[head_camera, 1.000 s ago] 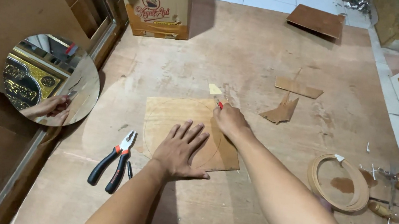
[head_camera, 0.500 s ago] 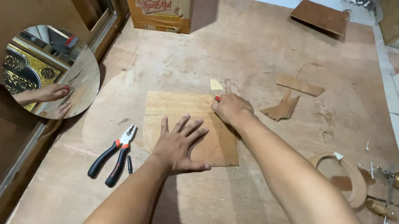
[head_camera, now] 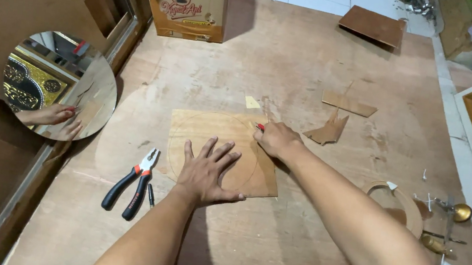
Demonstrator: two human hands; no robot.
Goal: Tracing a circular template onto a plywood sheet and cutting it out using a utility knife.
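On the big worn plywood floor (head_camera: 314, 70), a thin square of light brown board (head_camera: 212, 130) lies flat, near the middle of the view. A round line is drawn on it. The left hand (head_camera: 208, 171) lies flat on the board with its fingers spread wide, pressing down and gripping nothing. The right hand (head_camera: 275, 140) is closed around a small red-tipped tool (head_camera: 260, 127) at the board's top right edge, about 2 o'clock from the left hand. I cannot tell what kind of tool it is.

To do this well, I think the flat hand should push hard so the board does not slide, and the tool should stay right on the round line, away from the spread fingers.

Pliers (head_camera: 131, 183) with red and black handles lie at 9 o'clock from the left hand. Torn wood bits (head_camera: 331, 128) lie at 3 o'clock from the right hand. A wooden ring (head_camera: 403, 202) sits at 4 o'clock. A round shiny mirror (head_camera: 57, 85) leans far off at 9 o'clock. A cardboard box (head_camera: 188, 3) stands at 12 o'clock.
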